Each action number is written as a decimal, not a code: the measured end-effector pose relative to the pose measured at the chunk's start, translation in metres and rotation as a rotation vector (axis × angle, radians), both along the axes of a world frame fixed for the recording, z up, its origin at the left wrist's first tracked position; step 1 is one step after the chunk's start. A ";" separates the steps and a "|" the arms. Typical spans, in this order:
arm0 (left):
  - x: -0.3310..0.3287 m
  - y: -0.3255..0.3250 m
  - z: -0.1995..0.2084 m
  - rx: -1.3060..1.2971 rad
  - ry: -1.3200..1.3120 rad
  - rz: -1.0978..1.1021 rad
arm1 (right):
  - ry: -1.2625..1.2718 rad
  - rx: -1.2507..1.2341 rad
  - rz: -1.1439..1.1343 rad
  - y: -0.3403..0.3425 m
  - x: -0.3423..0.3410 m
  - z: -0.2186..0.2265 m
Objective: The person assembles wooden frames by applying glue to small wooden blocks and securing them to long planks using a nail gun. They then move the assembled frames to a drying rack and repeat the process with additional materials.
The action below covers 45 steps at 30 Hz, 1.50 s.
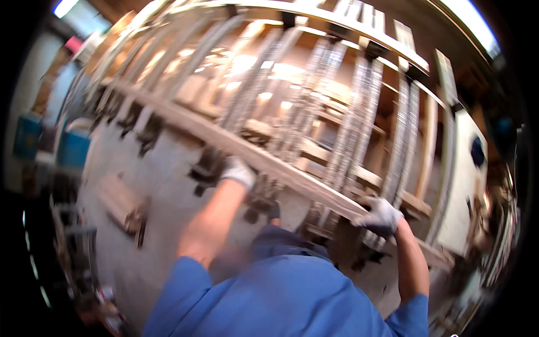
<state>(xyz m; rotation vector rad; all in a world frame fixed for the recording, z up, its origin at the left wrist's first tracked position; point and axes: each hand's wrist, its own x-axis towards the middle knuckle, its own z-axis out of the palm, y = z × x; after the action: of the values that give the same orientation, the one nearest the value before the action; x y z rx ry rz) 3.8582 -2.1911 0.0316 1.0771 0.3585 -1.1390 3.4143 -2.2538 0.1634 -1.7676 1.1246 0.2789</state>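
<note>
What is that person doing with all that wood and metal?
A person in a blue shirt and pale work gloves grips a long wooden board with both hands. The left hand holds it near the middle, and the right hand holds it farther along, toward the lower end. The board lies slanted across a big rack of long metal bar clamps and wooden panels. The picture is blurred, so finer details are hard to tell.

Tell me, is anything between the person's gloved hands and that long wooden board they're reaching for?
Nothing visible. The left hand and the right hand, both in pale gloves, are already on the long wooden board, which runs slantwise across a rack of metal clamps. The picture is blurred, so how tightly the fingers close cannot be told.
</note>
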 end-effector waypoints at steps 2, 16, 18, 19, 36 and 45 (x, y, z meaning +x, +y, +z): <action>0.049 0.024 -0.056 -0.146 0.099 -0.088 | -0.009 0.093 0.048 -0.016 0.015 0.009; -0.049 0.048 0.073 0.082 -1.029 -0.378 | 0.139 0.167 0.014 -0.030 -0.003 0.004; -0.055 0.047 0.078 0.041 -1.865 -0.740 | 0.131 0.180 0.000 -0.025 -0.006 -0.003; -0.053 0.044 0.086 -0.090 -2.260 -0.949 | 0.135 0.185 -0.009 -0.024 -0.008 -0.011; 0.025 -0.028 0.037 -0.268 -2.351 -1.568 | 0.179 -0.456 -0.006 0.019 -0.028 -0.050; 0.054 -0.034 0.036 -0.266 -2.288 -1.589 | 0.293 -0.843 -0.080 0.056 -0.079 -0.081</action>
<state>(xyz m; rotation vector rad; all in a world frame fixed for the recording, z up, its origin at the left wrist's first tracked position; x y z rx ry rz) 3.9118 -2.2252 0.0678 1.6200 -2.6545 -0.3181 3.3355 -2.1978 0.0820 -2.4529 1.6767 -0.0039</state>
